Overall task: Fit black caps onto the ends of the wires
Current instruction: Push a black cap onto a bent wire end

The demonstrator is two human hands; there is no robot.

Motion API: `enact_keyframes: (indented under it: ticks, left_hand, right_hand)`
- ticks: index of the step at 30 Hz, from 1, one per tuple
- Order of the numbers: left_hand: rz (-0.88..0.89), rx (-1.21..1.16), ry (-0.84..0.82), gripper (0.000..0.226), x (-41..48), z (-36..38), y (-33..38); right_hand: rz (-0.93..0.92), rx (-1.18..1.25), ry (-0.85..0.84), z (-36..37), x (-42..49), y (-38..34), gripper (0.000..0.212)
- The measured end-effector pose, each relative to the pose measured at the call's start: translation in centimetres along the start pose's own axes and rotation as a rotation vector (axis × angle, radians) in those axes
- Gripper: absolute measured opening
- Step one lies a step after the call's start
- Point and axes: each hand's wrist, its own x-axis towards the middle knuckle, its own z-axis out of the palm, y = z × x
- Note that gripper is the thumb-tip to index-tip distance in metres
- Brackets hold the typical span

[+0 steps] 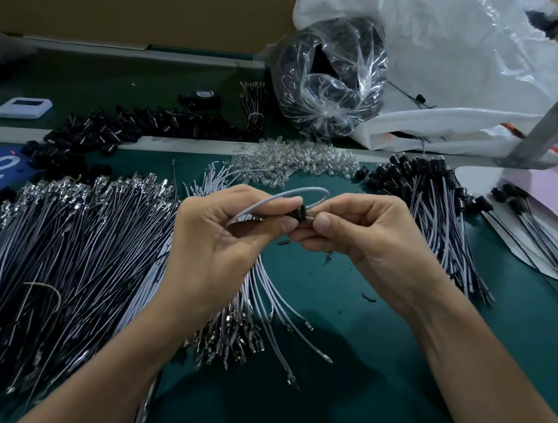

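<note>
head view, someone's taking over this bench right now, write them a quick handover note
Left hand pinches the black cap. Right hand pinches the grey wire just beside the cap, and the wire loops over between both hands. Whether the cap is fully seated cannot be told.
Done: capped wires lie heaped to the right.
Left: a big uncapped wire pile on the left and white wires under the hands. Loose caps are heaped far left on the green table.
</note>
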Motion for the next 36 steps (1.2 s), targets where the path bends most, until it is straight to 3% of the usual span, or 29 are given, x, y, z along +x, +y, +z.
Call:
enact_keyframes:
  ticks: [11,36]
  left_hand:
    - [0.079,0.138,-0.061,0.025,-0.18,-0.04,-0.05]
    - [0.103,0.207,-0.03,0.016,-0.56,0.05,-0.62]
  right_hand:
    - [0.115,0.042,-0.036,-0.55,-0.04,0.18,0.012]
    - [0.097,0.02,0.023,-0.31,-0.22,0.75,0.017]
